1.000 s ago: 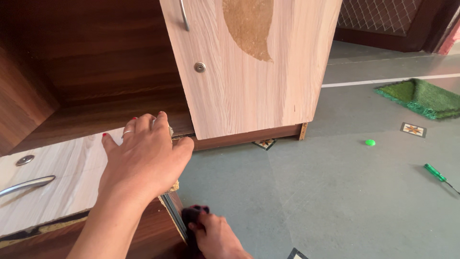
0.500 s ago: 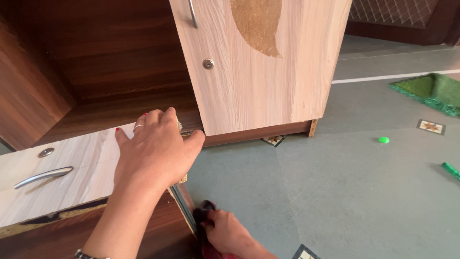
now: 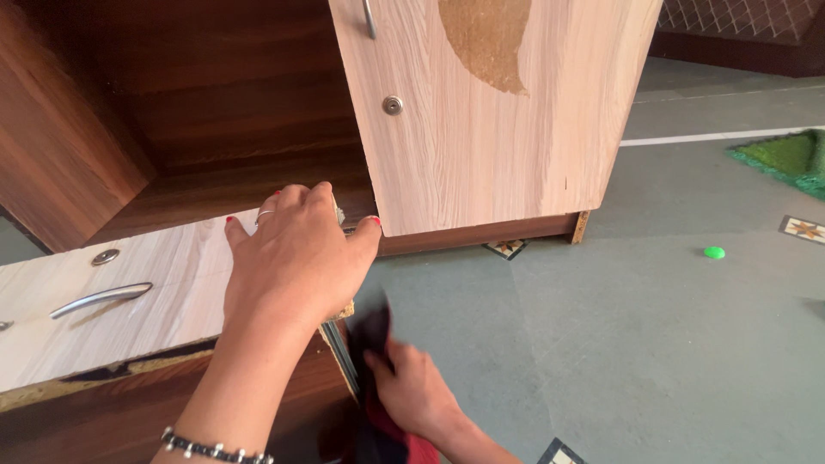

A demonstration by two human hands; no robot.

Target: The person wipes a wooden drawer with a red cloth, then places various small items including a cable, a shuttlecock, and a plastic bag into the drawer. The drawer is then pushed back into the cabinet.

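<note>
Grey floor (image 3: 653,344) runs past an open wooden cabinet (image 3: 172,112). Head view: left hand (image 3: 296,258) grips the light drawer front (image 3: 103,301) at its right corner; right hand (image 3: 412,391) clenches a dark cloth (image 3: 371,331) against the drawer's side.

No packages, labels, signs (or screens) visible.
</note>
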